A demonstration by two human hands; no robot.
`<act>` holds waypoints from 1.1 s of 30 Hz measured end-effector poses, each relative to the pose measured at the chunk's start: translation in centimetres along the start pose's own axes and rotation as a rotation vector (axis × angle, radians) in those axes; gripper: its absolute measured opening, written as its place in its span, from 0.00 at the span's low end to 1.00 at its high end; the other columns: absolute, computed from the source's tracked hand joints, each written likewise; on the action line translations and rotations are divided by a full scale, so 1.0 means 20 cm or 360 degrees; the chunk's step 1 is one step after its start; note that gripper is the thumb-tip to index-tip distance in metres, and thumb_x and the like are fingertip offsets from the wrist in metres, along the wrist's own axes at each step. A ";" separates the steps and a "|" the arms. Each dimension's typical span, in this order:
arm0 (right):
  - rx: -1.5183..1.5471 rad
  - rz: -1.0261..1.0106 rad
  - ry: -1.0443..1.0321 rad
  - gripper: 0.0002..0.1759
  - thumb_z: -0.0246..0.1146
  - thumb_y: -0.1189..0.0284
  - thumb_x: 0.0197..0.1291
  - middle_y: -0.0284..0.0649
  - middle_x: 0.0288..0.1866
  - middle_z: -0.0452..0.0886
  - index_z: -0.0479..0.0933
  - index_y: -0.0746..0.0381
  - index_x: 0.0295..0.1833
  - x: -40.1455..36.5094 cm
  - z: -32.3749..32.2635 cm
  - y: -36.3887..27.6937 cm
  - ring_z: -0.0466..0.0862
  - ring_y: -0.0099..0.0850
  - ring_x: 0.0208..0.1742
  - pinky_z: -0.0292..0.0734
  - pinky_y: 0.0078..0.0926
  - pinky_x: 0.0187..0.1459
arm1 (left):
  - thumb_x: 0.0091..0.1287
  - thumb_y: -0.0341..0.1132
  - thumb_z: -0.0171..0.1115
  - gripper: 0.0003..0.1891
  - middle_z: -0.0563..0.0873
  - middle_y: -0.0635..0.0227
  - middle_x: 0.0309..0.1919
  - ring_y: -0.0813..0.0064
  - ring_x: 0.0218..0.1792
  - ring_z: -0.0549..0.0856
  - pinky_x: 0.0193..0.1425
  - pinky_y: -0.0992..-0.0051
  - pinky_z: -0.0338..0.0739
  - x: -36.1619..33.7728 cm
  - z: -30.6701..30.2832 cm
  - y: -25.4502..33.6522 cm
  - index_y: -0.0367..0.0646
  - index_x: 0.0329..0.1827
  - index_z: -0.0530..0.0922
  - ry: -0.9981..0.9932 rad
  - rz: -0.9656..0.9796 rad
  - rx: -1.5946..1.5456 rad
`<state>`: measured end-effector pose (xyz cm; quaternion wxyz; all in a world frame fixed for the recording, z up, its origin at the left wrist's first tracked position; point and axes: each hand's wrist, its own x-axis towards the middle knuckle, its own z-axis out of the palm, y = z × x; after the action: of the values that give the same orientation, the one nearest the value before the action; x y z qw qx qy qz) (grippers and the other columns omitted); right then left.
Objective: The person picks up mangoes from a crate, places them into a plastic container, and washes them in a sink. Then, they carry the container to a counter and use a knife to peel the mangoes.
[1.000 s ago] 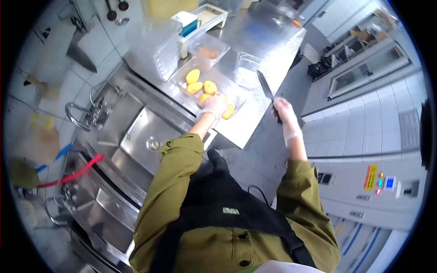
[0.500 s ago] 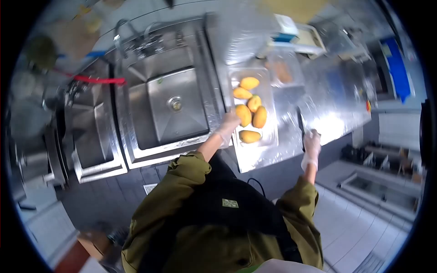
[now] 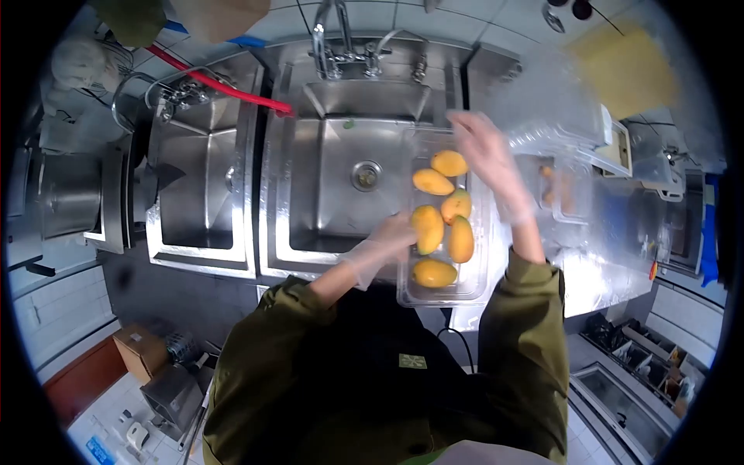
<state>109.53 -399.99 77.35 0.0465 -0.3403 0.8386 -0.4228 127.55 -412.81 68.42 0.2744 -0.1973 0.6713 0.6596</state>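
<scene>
Several yellow mangoes (image 3: 461, 239) lie in a clear rectangular tray (image 3: 438, 298), which overlaps the right edge of the sink. My left hand (image 3: 393, 239), in a clear glove, is at the tray's left side beside a mango; its fingertips are blurred and I cannot tell what they touch. Gloved too, my right hand (image 3: 487, 147) is over the tray's upper right edge, its fingers extended and holding nothing visible.
The steel sink (image 3: 325, 170) with its faucet (image 3: 341, 54) is left of the tray. Another sink (image 3: 198, 182) lies farther left, under a red tube (image 3: 225, 87). A clear container (image 3: 572, 194) and stacked clear plastic (image 3: 542, 101) are to the right.
My right hand has left the dark-handled knife on the counter and moved up and left to the tray. The tray with the mangoes has shifted left over the sink's edge. The view has turned.
</scene>
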 end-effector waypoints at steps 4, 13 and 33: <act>-0.0473 -0.0067 0.0142 0.19 0.57 0.65 0.57 0.50 0.49 0.75 0.73 0.66 0.50 0.58 0.52 0.29 0.74 0.47 0.53 0.71 0.39 0.53 | 0.55 0.33 0.54 0.17 0.83 0.59 0.30 0.67 0.24 0.84 0.26 0.72 0.79 -0.04 -0.43 -0.02 0.39 0.49 0.74 0.0271 -0.0149 -0.0085; -0.0924 0.0179 0.0319 0.14 0.62 0.66 0.52 0.47 0.37 0.76 0.72 0.62 0.40 1.08 1.00 0.72 0.77 0.49 0.41 0.74 0.44 0.43 | 0.53 0.27 0.53 0.21 0.80 0.63 0.26 0.67 0.23 0.83 0.27 0.69 0.82 0.39 -0.94 -0.41 0.36 0.52 0.69 0.0624 -0.0537 0.0098; -0.0189 0.0803 0.0188 0.11 0.57 0.68 0.57 0.52 0.38 0.76 0.74 0.62 0.43 0.04 1.27 0.83 0.77 0.49 0.42 0.72 0.40 0.45 | 0.55 0.30 0.58 0.24 0.80 0.60 0.41 0.69 0.35 0.82 0.34 0.70 0.78 1.29 -1.05 -1.49 0.41 0.57 0.70 0.0714 -0.0556 -0.0137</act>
<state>109.35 -410.82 49.07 0.0814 -0.0973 0.9216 -0.3669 124.07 -432.66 28.68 0.2200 -0.4625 0.6425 0.5699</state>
